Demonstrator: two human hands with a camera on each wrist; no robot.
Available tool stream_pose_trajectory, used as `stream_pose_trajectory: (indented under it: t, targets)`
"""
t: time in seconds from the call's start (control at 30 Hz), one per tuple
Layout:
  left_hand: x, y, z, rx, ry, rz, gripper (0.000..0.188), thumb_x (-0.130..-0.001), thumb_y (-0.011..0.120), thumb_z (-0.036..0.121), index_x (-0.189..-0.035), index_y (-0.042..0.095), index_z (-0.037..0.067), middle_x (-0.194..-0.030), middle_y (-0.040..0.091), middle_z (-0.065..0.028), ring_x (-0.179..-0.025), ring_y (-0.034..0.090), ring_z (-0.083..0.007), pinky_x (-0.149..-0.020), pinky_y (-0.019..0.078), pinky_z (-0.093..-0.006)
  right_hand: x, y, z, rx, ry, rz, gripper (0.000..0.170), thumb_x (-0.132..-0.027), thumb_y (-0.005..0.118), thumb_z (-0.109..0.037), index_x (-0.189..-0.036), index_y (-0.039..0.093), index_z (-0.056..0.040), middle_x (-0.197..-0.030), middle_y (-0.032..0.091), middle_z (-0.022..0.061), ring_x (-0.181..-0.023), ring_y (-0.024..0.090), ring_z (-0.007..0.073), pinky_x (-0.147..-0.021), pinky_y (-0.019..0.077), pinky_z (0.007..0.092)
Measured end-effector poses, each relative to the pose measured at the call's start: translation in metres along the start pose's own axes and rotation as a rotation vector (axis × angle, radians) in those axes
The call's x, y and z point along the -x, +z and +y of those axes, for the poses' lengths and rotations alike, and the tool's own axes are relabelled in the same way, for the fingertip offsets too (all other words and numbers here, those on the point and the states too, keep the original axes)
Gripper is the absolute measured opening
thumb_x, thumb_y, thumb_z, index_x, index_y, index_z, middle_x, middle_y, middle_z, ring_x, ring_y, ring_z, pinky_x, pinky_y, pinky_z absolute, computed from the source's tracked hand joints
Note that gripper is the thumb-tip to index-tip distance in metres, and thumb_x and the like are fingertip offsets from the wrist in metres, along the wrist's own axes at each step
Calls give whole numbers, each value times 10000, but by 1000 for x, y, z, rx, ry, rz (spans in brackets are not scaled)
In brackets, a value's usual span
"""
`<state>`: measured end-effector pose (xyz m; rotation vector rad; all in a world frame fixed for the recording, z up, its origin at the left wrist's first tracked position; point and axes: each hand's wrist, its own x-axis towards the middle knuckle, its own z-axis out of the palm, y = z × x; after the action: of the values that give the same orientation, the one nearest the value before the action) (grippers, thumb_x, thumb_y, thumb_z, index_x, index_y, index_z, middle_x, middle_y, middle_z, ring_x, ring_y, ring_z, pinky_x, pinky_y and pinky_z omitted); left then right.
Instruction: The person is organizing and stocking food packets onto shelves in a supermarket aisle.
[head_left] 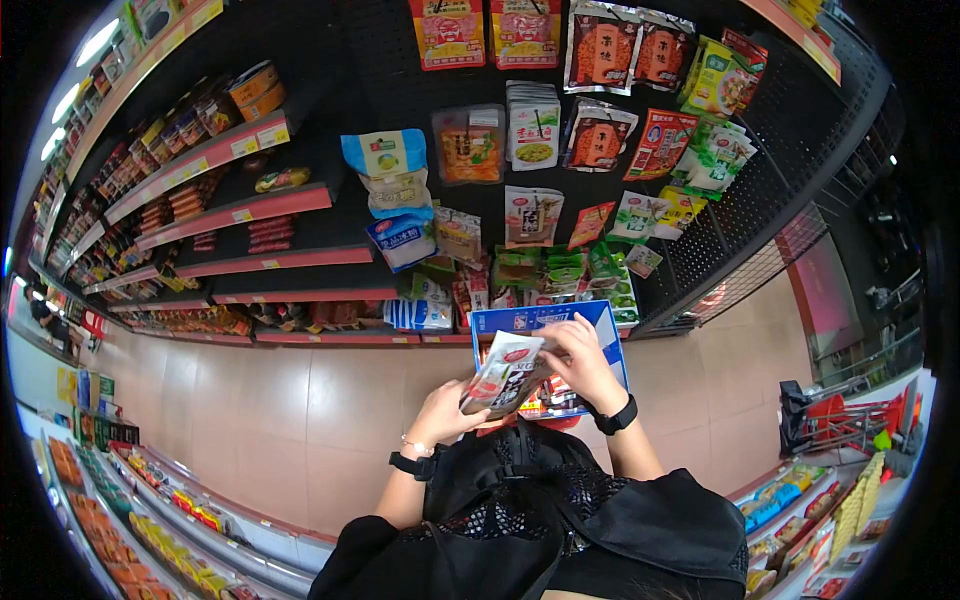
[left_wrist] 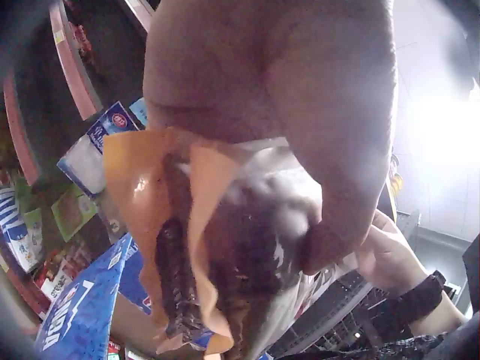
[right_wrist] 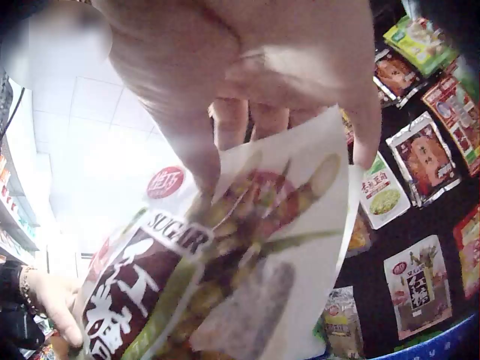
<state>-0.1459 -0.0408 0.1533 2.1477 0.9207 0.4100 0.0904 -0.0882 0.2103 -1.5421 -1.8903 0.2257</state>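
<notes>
Your right hand [head_left: 580,358] pinches the far end of the sugar packet [head_left: 507,374], thumb against the printed face and fingers behind the top edge. Your left hand [head_left: 438,414] grips the near end, its thumb laid over the front. So the packet is stretched between them: from the right hand it lies to the left and nearer you; from the left hand it runs to the right and away. Its long axis slants from near left to far right, the top with the red logo being the far end. It is tilted, not flat. In the left wrist view an orange-edged flap [left_wrist: 210,247] shows beside the clear face; you cannot tell from it whether that is a second packet or the back of this one.

Just beyond and beneath is the blue box [head_left: 492,322], open toward you, with red packs [head_left: 556,398] inside. Here is the relation that matters: your right hand is the nearer to the box, over its right part, while your left hand stands outside its left side. The packet's far end overlaps the opening; its near end hangs out to the left.

Farther out, well apart from both hands, a similar packet [head_left: 533,217] hangs upright on the black rack [head_left: 385,85], straight ahead.
</notes>
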Motion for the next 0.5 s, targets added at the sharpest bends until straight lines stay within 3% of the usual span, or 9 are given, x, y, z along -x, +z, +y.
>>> stream_pose_trajectory:
  t: [0.03,0.13,0.33,0.5]
  targets:
    - [1,0,-1,0,-2,2,456,-615,627,315,-961,554,26,-785,557,-159,-756,532,-322,-689,425,-384,1,-1,2,-1,-2,-1,327,-652,625,-95,-961,519,-76,-925,532,73,-939,470,244,-878,315,377]
    - [3,0,-3,-19,-4,6,470,-615,631,307,-993,543,44,-811,556,-157,-795,532,-298,-707,423,-366,1,-6,-1,-254,12,-3,107,-672,605,-77,-762,553,-48,-714,542,83,-712,506,253,-665,395,336]
    - [1,-4,-1,-21,13,-55,458,-626,629,278,-1032,534,88,-844,557,-138,-813,527,-280,-720,422,-348,8,-16,-5,-253,144,-119,108,-680,608,-102,-710,533,-31,-692,543,90,-706,514,252,-630,407,330]
    - [-3,6,-18,114,46,-96,442,-632,636,200,-1048,531,92,-840,558,-120,-820,520,-250,-723,420,-331,14,-13,-6,-245,118,-160,122,-692,599,-125,-706,518,-35,-693,535,96,-716,518,266,-639,403,344]
